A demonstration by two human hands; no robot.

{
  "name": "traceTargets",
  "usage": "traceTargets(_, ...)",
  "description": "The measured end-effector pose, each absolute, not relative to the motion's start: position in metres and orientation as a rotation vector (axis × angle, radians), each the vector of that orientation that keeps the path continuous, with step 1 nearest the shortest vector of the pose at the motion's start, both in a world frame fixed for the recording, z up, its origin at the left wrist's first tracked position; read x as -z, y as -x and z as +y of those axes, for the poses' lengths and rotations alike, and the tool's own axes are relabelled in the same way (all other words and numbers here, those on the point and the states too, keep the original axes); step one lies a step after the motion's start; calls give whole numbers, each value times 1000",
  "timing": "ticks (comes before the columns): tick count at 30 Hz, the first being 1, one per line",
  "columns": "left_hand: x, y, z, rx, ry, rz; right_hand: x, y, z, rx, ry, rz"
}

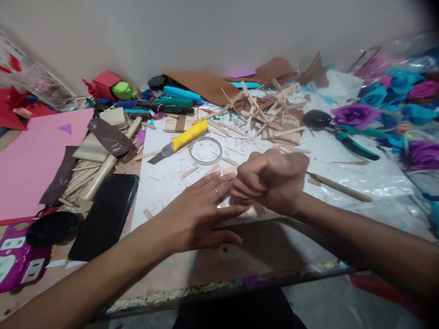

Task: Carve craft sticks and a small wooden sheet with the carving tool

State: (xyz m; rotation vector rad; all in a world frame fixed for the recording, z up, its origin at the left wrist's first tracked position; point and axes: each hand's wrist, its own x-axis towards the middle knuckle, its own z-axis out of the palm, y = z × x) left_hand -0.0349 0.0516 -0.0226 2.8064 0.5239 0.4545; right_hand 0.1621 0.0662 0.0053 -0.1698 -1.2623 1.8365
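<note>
My left hand (202, 212) lies palm down near the table's front edge, fingers stretched out, a ring on one of them. Against its fingertips is my right hand (270, 180), closed in a fist; whatever it may grip is hidden. Pale wooden pieces show just beyond and below the fingers. Behind my hands lie a metal ring (190, 157) and a yellow box cutter (190, 135) with its blade pointing left. To the right of my fist rests a thin tool with a wooden handle (343, 187).
Flat wooden sticks (254, 109) are heaped at the back. Green-handled pliers (358, 146) and paper flowers (356, 116) lie on the right. A black phone (104, 217), a dark round lid (54, 228), a purple power strip (25, 256) and pink paper (37, 160) are on the left.
</note>
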Motion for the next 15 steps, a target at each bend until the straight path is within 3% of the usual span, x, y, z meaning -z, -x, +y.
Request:
traceTargets(9,3,31,48,-269,-2902,555,8,-159,62,-1716,211,-1269)
traceTargets(15,1,29,44,-278,-2914,595,-27,-178,67,-1699,95,-1170)
